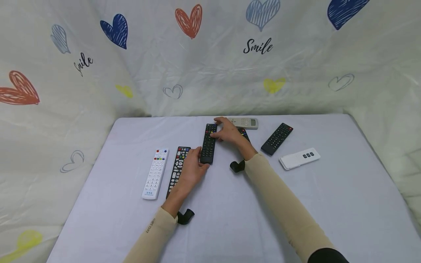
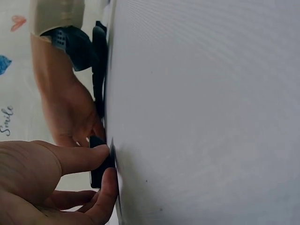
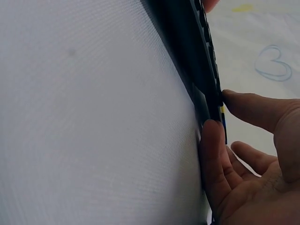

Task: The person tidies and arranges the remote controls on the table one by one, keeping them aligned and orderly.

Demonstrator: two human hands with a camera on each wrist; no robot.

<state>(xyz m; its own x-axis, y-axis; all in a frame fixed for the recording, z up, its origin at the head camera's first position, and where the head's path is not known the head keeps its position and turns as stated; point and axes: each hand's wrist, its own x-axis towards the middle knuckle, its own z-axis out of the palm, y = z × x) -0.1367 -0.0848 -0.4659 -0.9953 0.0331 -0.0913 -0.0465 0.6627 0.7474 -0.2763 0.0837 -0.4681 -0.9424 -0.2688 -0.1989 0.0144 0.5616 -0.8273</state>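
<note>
A black remote control (image 1: 207, 148) lies lengthwise near the back middle of the table, held by both hands. My left hand (image 1: 191, 166) grips its near end, thumb on one side and fingers on the other; the left wrist view shows that end of the remote (image 2: 96, 177) between them. At the far end, my right hand (image 1: 228, 131) pinches the right edge. In the right wrist view its thumb (image 3: 248, 105) touches the button face and a fingertip meets the underside. A second black remote (image 1: 179, 162), with white-outlined buttons, lies partly hidden under my left forearm.
A white remote (image 1: 155, 177) lies at the left. Behind my right hand are a grey remote with a small screen (image 1: 248, 123) and a partly covered black remote (image 1: 244, 133). Farther right lie another black remote (image 1: 277, 139) and a white three-button remote (image 1: 299, 159).
</note>
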